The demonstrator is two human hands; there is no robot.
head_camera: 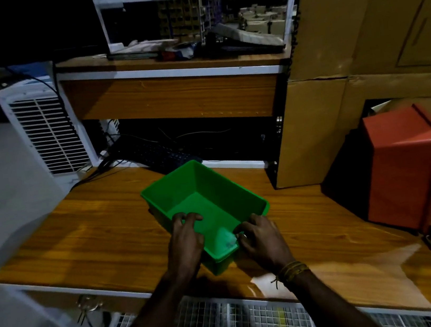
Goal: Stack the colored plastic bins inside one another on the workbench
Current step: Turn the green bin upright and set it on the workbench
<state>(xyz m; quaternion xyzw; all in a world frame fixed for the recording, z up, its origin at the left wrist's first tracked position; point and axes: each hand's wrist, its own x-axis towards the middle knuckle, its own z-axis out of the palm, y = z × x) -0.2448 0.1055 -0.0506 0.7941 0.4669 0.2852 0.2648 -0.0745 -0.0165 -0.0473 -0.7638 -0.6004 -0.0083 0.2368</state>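
Green bin (204, 192) in both hands' curled grip

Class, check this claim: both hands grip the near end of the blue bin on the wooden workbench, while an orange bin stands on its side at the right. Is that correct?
Not quite. The head view shows the bin is green, not blue. Both the left hand and right hand do grip the near end of the green bin on the wooden workbench, and the orange bin stands on its side at the right.
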